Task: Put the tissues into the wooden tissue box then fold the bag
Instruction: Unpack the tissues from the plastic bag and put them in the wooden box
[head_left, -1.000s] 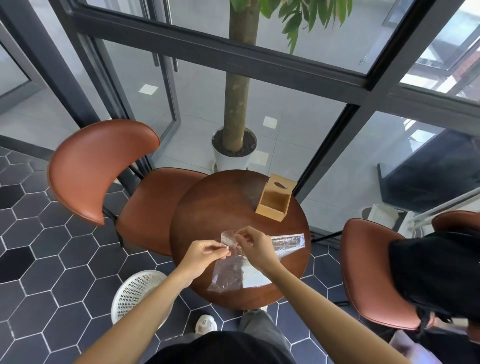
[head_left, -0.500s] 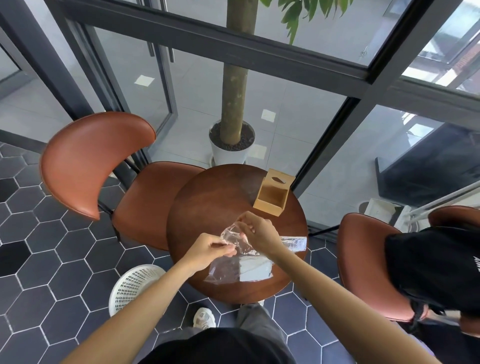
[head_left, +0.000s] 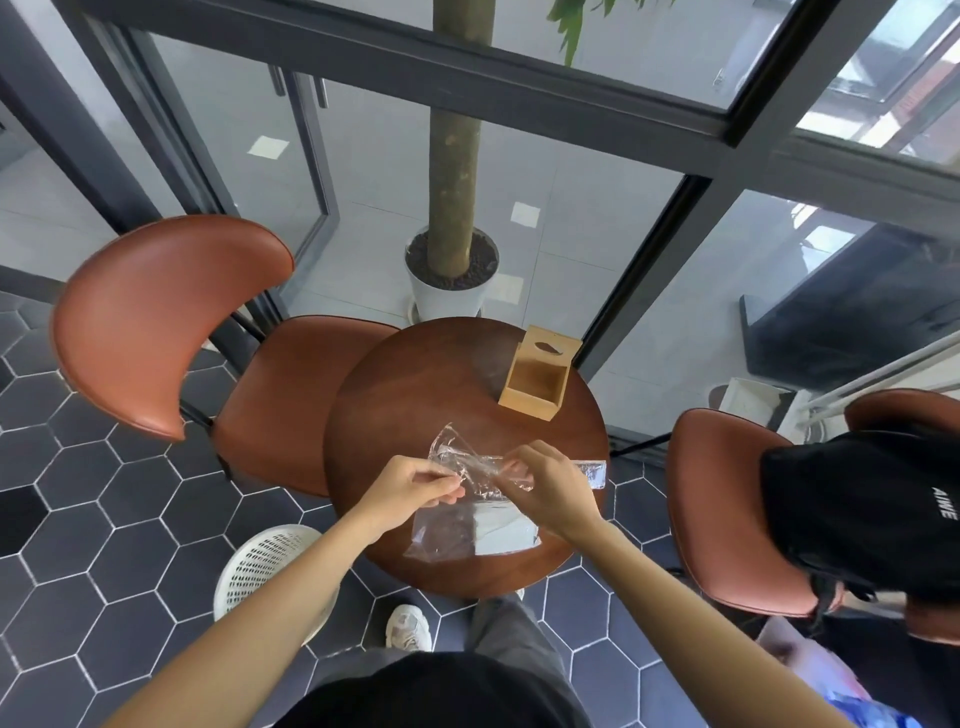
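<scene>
1. Two hands pinch the crumpled top of a clear bag (head_left: 447, 525) over the near part of the round table (head_left: 415, 389).
2. The left hand (head_left: 410, 488) grips the bag's mouth between thumb and fingertips, at the table's near-left side.
3. The right hand (head_left: 553, 486), just right of it, is closed on the same crinkled edge.
4. The tissues (head_left: 506, 530), a white stack, are inside the bag, lying on the table near its front edge.
5. The box (head_left: 537, 379) stands at the table's far-right side, open, well apart from the bag.
6. A clear strip (head_left: 592, 470) lies at the table's right edge, behind the right hand.
</scene>
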